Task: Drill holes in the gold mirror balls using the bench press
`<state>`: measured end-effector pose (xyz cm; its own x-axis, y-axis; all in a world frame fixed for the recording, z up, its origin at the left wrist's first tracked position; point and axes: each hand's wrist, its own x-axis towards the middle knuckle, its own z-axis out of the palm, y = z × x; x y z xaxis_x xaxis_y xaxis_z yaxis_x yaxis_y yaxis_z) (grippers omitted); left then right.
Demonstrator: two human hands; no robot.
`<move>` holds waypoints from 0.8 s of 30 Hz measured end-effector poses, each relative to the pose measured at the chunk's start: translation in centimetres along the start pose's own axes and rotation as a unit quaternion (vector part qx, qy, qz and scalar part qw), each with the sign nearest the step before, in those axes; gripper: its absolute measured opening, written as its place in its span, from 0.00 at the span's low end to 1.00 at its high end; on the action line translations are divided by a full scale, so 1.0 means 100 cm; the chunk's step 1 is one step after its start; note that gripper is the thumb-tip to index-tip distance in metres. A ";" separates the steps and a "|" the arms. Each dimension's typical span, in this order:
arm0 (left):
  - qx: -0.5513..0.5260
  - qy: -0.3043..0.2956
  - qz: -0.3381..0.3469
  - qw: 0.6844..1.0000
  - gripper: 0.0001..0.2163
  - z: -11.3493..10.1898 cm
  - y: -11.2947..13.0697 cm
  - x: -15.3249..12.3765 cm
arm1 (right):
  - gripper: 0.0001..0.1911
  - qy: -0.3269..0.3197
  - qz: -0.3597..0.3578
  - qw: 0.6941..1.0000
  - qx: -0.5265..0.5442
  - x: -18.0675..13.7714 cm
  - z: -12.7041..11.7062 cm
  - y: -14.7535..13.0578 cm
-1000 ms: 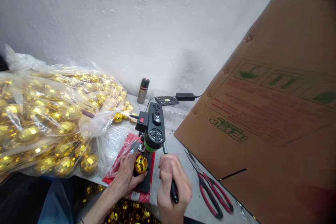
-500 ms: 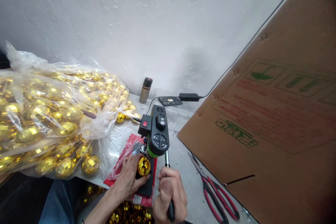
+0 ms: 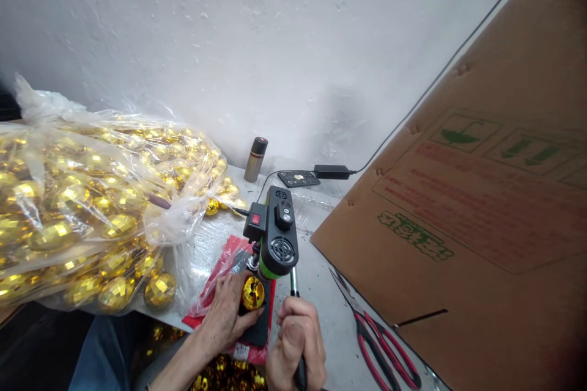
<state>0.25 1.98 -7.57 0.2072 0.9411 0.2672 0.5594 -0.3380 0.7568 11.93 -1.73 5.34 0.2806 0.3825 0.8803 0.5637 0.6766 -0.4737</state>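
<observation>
My left hand (image 3: pixel 227 308) is closed around a gold mirrored ball (image 3: pixel 252 292), with the thumb below it and the fingers on its far left side. The ball sits over the black base (image 3: pixel 257 332) of a small bench drill press (image 3: pixel 280 235), just in front of its head. My right hand (image 3: pixel 296 342) is wrapped round the black grip of the press's lever (image 3: pixel 294 281), whose metal rod runs up beside the head. Under the base lies a red plastic sheet (image 3: pixel 195 321). The drill tip is hidden beneath the head.
A clear bag of gold balls (image 3: pixel 96 208) fills the left side. Red-handled scissors (image 3: pixel 373 342) lie at right before a large cardboard box (image 3: pixel 458 214). Behind the press are a spray can (image 3: pixel 255 159), a black plate (image 3: pixel 298 178) and a power adapter (image 3: pixel 331 171). More gold balls (image 3: pixel 224 374) lie below.
The whole view has shifted very slightly. Both hands keep their holds on the ball and the lever, and nothing else has visibly moved.
</observation>
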 end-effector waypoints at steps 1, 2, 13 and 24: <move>-0.001 0.000 -0.001 1.000 0.26 -0.001 0.001 0.000 | 0.20 0.001 0.004 1.000 0.002 -0.002 0.000 0.001; -0.002 -0.001 -0.002 1.000 0.26 -0.001 0.002 0.000 | 0.20 0.003 0.006 1.000 0.006 -0.004 0.001 0.002; 0.006 -0.011 -0.028 1.000 0.25 -0.007 0.012 0.003 | 0.19 0.001 0.017 1.000 0.018 -0.012 -0.001 0.005; -0.003 -0.018 -0.018 1.000 0.25 -0.007 0.010 0.005 | 0.18 0.008 0.010 0.999 0.031 -0.018 0.001 0.013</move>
<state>0.33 2.09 -6.32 0.2151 0.9517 0.2189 0.5622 -0.3040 0.7691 12.05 -1.47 3.19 0.3038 0.3874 0.8704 0.5091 0.7062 -0.4920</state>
